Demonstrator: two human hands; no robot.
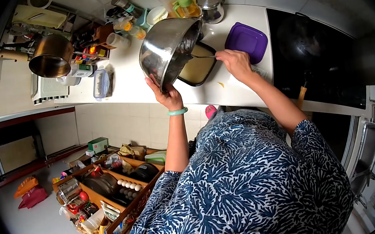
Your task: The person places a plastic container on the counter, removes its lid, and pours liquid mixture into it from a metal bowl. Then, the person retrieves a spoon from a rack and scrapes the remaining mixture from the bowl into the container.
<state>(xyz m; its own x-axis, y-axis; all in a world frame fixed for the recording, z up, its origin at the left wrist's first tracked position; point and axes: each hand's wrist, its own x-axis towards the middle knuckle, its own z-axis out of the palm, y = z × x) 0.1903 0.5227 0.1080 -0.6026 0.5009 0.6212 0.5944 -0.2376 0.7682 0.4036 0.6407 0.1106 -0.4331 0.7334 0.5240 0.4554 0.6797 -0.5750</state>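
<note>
My left hand (166, 94) grips the rim of a large steel bowl (157, 46), which is tilted on its side toward the right. Dark contents cling inside the bowl, too shaded to make out. Below its mouth lies a dark-rimmed rectangular tray (198, 69) with a pale yellowish surface. Between thumb and fingers, my right hand (236, 64) holds the handle of a metal utensil (203, 57), whose far end reaches to the bowl's mouth. Just behind my right hand is a purple plastic container (247, 42).
A black cooktop (313, 54) with a pan lies at the right. Jars and a steel pot (212, 7) line the wall. A copper-coloured saucepan (51, 56) and a lidded clear box (101, 83) are at the left. Below stands a wooden shelf unit (114, 208) with eggs.
</note>
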